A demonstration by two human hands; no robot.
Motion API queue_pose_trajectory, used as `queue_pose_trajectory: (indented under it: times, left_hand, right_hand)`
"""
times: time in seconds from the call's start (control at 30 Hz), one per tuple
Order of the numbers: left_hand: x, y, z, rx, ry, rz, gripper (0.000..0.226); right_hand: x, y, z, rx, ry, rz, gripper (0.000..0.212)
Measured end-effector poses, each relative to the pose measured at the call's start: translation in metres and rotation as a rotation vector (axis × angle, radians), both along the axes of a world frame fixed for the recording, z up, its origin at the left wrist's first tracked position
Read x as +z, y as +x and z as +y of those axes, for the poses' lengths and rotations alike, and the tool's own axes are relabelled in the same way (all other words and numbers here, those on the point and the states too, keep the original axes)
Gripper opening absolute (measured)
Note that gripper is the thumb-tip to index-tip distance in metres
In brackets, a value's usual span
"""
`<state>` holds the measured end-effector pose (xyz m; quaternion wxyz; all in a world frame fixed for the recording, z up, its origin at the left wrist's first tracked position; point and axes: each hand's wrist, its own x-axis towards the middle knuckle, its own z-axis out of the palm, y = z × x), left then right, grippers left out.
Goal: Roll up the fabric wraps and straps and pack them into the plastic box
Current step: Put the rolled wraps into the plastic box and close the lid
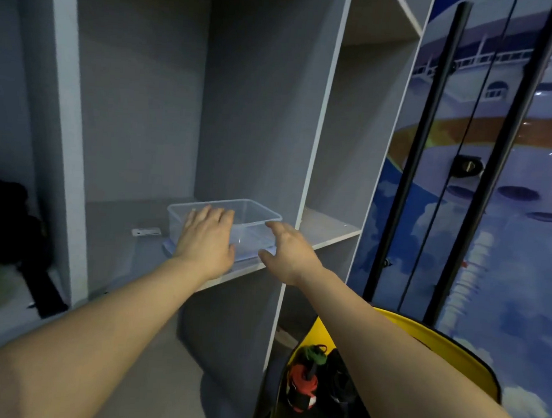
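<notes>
Facing plastic box (between hands)

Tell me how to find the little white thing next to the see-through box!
Find the grey shelf in the open cupboard, where both hands reach for the clear plastic box. Just left of the box lies a small white tag, flat, pale and rectangular, unlike the tall transparent box.

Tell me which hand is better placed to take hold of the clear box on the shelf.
Probably the left hand: its straight fingers already lie over the plastic box's near-left rim. The right hand is open at the box's right corner, apparently just short of it. A two-handed lift looks likely.
</notes>
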<state>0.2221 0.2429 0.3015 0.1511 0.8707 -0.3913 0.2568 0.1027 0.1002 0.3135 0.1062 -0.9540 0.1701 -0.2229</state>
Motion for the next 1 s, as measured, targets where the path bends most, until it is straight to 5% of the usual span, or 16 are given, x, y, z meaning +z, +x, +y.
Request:
queue_pose_trajectory:
  times: [0.17,0.43,0.8,1.0]
  left_hand:
    - [0.002,0.009,0.0,0.094,0.129,-0.013,0.033]
    - [0.004,0.015,0.003,0.117,0.158,-0.038,0.034]
    - [0.027,-0.018,0.029,-0.074,-0.206,-0.224,0.027]
    - [0.029,-0.053,0.023,-0.253,-0.224,-0.24,0.023]
  right_hand:
    - [-0.001,0.043,-0.005,0.039,-0.069,0.077,0.063]
    - [-0.011,0.064,-0.012,-0.007,-0.124,0.002,0.049]
    - [0.028,0.007,-0.021,-0.079,-0.105,-0.312,0.05]
    - [0.04,-0.068,-0.038,-0.187,0.092,-0.267,0.074]
